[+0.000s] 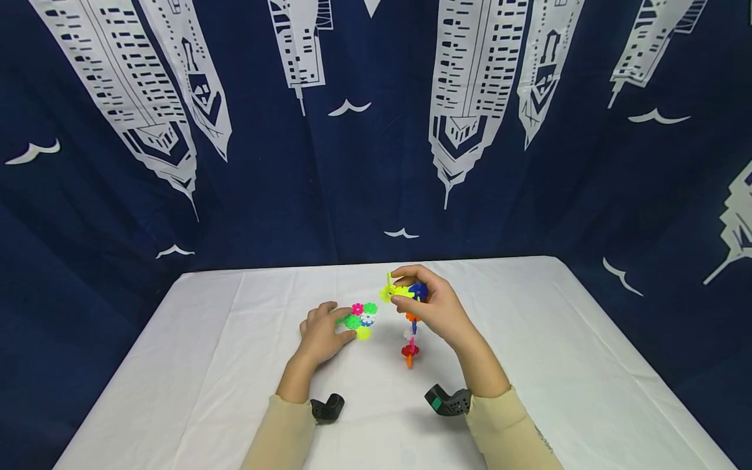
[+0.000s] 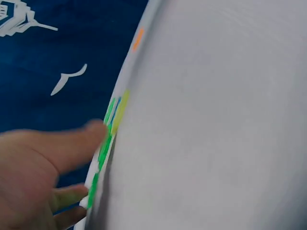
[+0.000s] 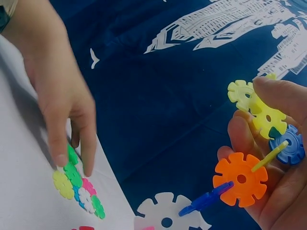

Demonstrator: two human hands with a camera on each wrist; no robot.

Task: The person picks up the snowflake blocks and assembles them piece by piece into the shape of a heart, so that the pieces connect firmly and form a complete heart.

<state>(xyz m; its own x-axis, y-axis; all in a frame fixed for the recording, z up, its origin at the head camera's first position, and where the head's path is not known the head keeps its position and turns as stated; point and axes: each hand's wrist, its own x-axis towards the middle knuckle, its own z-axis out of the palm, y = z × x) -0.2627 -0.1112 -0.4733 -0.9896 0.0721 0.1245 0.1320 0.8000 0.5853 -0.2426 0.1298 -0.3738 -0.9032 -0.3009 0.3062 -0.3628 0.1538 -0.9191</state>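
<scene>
My right hand (image 1: 437,307) pinches a yellow flower-shaped disc (image 3: 268,120) between thumb and fingers. It belongs to a chain of notched plastic discs, with another yellow disc (image 3: 240,95) at its tip. Below hang a blue disc (image 3: 288,144), an orange disc (image 3: 241,179), a dark blue disc (image 3: 204,200) and a white disc (image 3: 158,206); red and orange ones end the chain in the head view. My left hand (image 1: 322,334) reaches over loose discs on the table, its fingers parted beside a green disc (image 3: 73,173). Nothing shows gripped in it.
The loose group also has a pink disc (image 1: 357,309), a white disc (image 1: 367,318) and a yellow disc (image 1: 363,333). A white cloth covers the table (image 1: 235,378). Behind it hangs a navy curtain (image 1: 370,176) printed with white buildings and birds.
</scene>
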